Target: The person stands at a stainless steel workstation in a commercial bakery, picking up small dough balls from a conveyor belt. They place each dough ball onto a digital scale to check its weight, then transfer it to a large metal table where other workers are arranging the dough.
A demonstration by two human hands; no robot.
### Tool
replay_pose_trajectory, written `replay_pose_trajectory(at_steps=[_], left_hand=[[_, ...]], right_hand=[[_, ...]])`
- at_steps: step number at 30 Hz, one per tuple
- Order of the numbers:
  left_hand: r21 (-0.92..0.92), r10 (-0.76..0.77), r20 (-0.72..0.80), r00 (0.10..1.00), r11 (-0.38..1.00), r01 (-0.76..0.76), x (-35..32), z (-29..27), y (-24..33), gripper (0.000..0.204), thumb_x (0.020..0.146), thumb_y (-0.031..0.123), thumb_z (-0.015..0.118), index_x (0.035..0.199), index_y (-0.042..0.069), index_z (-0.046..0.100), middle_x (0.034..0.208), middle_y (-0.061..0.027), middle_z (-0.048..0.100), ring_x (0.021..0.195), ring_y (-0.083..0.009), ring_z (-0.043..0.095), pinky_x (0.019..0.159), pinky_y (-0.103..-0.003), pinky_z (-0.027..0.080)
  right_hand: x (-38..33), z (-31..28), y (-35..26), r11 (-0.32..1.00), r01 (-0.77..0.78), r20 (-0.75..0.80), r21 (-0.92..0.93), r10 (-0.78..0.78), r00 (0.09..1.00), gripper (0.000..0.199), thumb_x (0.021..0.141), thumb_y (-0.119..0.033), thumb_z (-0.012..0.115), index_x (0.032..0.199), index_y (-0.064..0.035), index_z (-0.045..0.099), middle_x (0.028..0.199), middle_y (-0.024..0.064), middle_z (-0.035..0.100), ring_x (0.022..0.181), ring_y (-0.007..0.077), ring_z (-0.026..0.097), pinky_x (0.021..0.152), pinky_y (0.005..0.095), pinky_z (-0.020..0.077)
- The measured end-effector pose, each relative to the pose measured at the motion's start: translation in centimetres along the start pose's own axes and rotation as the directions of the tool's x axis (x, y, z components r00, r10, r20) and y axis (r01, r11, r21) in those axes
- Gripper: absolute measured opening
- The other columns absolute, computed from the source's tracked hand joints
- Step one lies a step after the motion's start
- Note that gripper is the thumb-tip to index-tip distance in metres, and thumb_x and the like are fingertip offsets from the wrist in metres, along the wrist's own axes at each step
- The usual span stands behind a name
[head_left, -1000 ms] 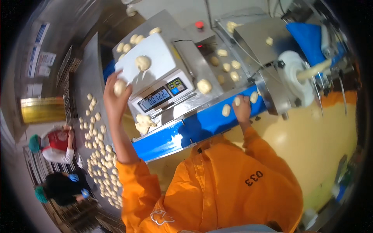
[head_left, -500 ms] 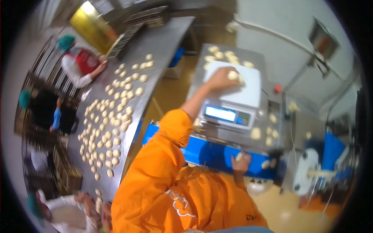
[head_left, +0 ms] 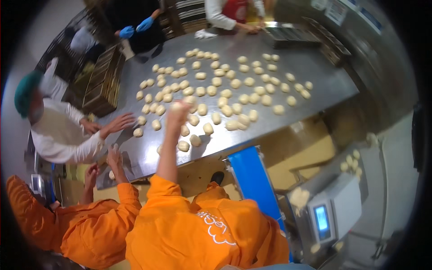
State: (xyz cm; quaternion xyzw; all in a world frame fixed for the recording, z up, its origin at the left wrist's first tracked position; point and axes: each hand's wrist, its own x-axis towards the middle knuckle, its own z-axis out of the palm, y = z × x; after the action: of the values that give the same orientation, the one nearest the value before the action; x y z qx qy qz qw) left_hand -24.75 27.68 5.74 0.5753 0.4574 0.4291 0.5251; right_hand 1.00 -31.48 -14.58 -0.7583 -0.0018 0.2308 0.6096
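Whereas the left hand (head_left: 177, 110) was pressed on a dough ball at the scale (head_left: 335, 211) half a second ago, it is now stretched towards twelve o'clock over the steel table (head_left: 315, 85), seemingly closed round a dough ball (head_left: 175, 107); the right hand cannot be seen.

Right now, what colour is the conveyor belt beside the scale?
The conveyor belt is bright blue, seen best in the head view.
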Motion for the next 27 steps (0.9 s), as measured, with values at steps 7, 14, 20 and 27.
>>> replay_pose_trajectory(at_steps=[7,14,20,27], left_hand=[[-0.015,0.060,-0.657,0.752,0.996,-0.092,4.8,-26.2,-5.4,0.016,0.088,0.015,0.072,0.097,0.009,0.061,0.091,-0.0021,0.063,0.078,-0.0113,0.060,0.067,-0.025,0.049],[0.268,-0.017,-0.509,0.861,0.947,0.178,10.4,-32.5,-5.3,0.023,0.086,0.017,0.073,0.103,0.006,0.062,0.098,-0.0080,0.066,0.086,-0.0164,0.063,0.077,-0.031,0.052],[0.708,0.276,-0.553,0.786,0.653,0.269,11.6,-32.9,-17.2,0.048,0.076,0.024,0.078,0.114,0.000,0.062,0.117,-0.0186,0.064,0.108,-0.0382,0.061,0.094,-0.042,0.047],[0.367,-0.062,-0.645,0.762,0.849,0.380,7.4,-33.9,-14.1,0.019,0.087,0.017,0.067,0.093,0.001,0.060,0.086,-0.0088,0.063,0.079,-0.0177,0.059,0.074,-0.033,0.048]], right_hand=[[3.4,25.9,-13.4,0.964,-0.243,0.754,0.111,0.078,0.652,0.050,0.079,-0.020,0.076,0.120,-0.0045,0.054,0.109,0.0136,0.059,0.089,0.0277,0.063,0.077,0.0384,0.0564],[6.8,51.9,-30.8,0.934,0.211,0.871,0.287,-0.346,0.349,0.058,0.079,-0.035,0.077,0.123,-0.0060,0.054,0.115,0.0075,0.056,0.105,0.0179,0.056,0.088,0.0332,0.0504],[10.0,67.0,-38.3,0.844,-0.059,0.792,0.533,-0.472,0.388,0.052,0.088,-0.020,0.065,0.133,-0.0015,0.046,0.118,0.0094,0.056,0.107,0.0187,0.057,0.093,0.0332,0.0480],[18.5,82.1,-35.2,0.640,0.767,0.813,-0.043,-0.424,0.399,0.035,0.090,-0.024,0.064,0.121,-0.0078,0.061,0.114,0.0134,0.060,0.102,0.0243,0.060,0.088,0.0378,0.0504]])
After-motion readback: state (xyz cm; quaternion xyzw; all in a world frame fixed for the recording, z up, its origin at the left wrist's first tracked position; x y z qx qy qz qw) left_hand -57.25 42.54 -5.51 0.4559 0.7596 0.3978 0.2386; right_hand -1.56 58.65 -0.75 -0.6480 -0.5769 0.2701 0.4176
